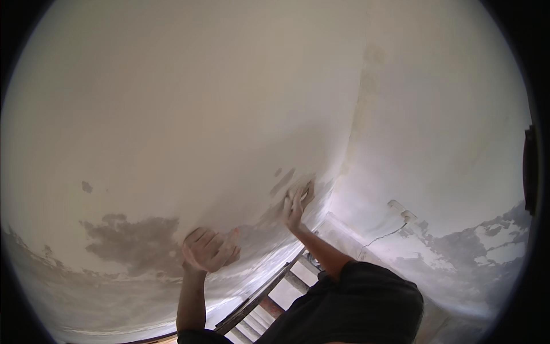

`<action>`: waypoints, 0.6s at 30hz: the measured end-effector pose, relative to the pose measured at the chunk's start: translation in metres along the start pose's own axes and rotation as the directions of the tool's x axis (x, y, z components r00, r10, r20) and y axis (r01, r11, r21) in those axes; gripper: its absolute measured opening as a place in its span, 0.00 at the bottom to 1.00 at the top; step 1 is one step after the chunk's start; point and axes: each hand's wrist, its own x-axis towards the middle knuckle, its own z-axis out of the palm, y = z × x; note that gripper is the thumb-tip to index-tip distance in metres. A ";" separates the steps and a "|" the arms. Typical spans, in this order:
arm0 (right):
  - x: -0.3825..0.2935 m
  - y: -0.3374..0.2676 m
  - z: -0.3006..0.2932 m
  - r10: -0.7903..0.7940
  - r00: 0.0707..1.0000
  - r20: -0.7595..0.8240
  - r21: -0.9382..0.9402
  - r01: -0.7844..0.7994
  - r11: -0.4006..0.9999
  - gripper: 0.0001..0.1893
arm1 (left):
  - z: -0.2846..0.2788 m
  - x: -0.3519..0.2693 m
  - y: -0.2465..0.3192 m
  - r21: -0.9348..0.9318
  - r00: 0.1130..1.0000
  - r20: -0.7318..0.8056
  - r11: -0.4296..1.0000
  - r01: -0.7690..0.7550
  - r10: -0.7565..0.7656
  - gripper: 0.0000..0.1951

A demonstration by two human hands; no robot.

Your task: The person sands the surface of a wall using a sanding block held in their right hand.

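Observation:
Before me rises a pale plastered wall [206, 107] with grey patches where the surface layer is gone. My right hand [296, 206] reaches up to this wall near the room's corner. Its fingers are bent around what looks like a small, thin pale piece [306, 191], blurred and partly covered by the fingers. Lower and to the left, my left hand [210, 249] is held in front of the wall beside a large grey bare patch [137, 241]. Its fingers are curled; whether it touches the wall or holds anything is unclear.
A ladder-like wooden frame [273, 296] with rungs stands below, close to my body. On the adjoining right-hand wall [438, 142] sits a white socket [408, 216] with a thin hanging cable [380, 238]. A dark object [530, 170] shows at the right rim.

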 end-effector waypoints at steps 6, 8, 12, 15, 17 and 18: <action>0.117 -0.038 0.024 0.331 0.941 -0.069 0.182 -0.315 0.932 0.30 | 0.001 -0.002 -0.001 0.024 1.000 -0.020 1.000 0.015 -0.015 0.13; 0.127 -0.041 0.021 0.172 0.984 -0.041 0.040 -0.171 0.985 0.29 | 0.001 0.000 0.003 0.014 0.999 -0.038 1.000 0.007 -0.007 0.13; 0.066 -0.017 0.005 -0.217 0.968 0.128 -0.142 0.235 0.962 0.32 | 0.001 0.003 0.006 0.011 0.999 0.034 1.000 0.028 -0.028 0.11; 0.017 0.010 -0.003 -0.228 0.972 0.056 -0.047 0.231 0.972 0.31 | -0.001 0.001 0.005 -0.017 1.000 0.018 1.000 0.025 -0.025 0.11; 0.017 0.018 -0.002 0.077 0.995 -0.060 -0.008 -0.078 0.997 0.31 | -0.001 0.000 0.003 -0.017 0.999 0.033 1.000 0.022 -0.021 0.10; 0.027 0.016 0.001 0.155 0.988 -0.012 -0.033 -0.155 0.987 0.31 | -0.002 -0.001 0.003 -0.015 0.999 0.043 0.999 0.029 -0.028 0.10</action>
